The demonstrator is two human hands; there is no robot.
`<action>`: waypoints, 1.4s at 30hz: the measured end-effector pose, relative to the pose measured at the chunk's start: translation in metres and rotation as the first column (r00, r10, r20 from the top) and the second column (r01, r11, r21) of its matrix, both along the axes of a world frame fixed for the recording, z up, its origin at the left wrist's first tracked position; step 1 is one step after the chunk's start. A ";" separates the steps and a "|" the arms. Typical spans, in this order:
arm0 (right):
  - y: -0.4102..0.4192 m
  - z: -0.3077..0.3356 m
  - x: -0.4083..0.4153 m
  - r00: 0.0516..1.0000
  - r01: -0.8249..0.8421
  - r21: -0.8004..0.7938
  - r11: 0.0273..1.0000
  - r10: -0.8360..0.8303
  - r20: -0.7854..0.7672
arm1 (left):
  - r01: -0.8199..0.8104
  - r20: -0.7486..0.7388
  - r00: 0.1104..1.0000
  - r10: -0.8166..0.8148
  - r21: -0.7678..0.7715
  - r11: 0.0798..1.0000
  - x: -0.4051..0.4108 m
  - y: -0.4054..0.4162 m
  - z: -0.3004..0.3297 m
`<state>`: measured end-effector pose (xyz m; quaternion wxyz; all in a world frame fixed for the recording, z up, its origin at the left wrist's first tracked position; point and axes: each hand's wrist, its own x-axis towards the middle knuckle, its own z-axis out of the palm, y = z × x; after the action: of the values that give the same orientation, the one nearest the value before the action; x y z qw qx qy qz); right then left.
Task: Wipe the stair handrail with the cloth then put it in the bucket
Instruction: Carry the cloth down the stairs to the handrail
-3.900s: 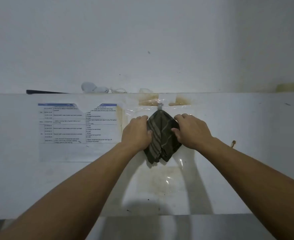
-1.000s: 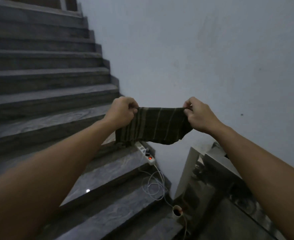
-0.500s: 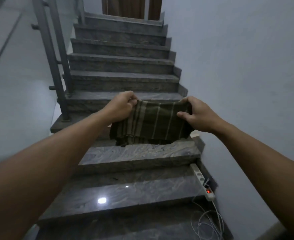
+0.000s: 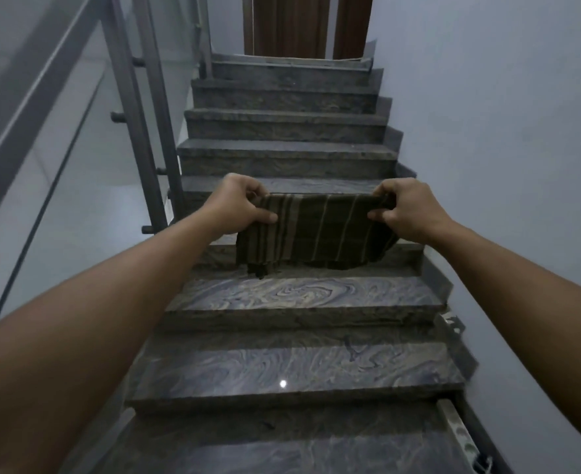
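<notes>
**Cloth held out, handrail up and to the left**

Both hands hold the cloth (image 4: pixel 311 230) stretched out in front of the chest, over the stairs (image 4: pixel 296 295). The left hand (image 4: pixel 239 208) pinches its left top corner between thumb and curled fingers; the right hand (image 4: pixel 407 208) pinches the right top corner the same way. Both grips are closed on the fabric, and the cloth hangs slack below them, touching nothing else.

The handrail (image 4: pixel 26 107) lies to the left of the cloth and higher, well apart from it. Its long axis climbs with the stairs, rising from the near left towards the posts (image 4: pixel 135 138) further up. The left hand is the nearer of the two, so the reach most likely goes left and upward, with the cloth laid across the rail and drawn along its slope.

The cloth is dark, olive-brown with thin pale stripes running top to bottom, soft and limp, its lower edge uneven. No bucket is in view.
</notes>
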<state>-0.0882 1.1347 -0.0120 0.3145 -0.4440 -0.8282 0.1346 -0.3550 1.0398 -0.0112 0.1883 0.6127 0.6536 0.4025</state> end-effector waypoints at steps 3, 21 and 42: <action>0.038 0.016 -0.009 1.000 -0.024 0.002 1.000 0.024 -0.017 | -0.046 0.017 0.999 0.045 0.041 0.998 -0.010 0.032 0.012; 0.287 0.163 -0.105 0.957 -0.284 -0.063 0.957 0.278 -0.084 | -0.310 0.045 0.951 0.307 0.063 0.949 -0.082 0.224 0.157; 0.473 0.386 -0.303 0.993 -0.093 0.219 0.971 0.107 -0.054 | -0.396 -0.057 0.906 0.420 0.238 0.887 -0.254 0.388 0.381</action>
<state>-0.3909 1.6078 0.3741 0.3808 -0.3602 -0.8484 0.0742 -0.6091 1.4279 0.3694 -0.0051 0.4992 0.7281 0.4697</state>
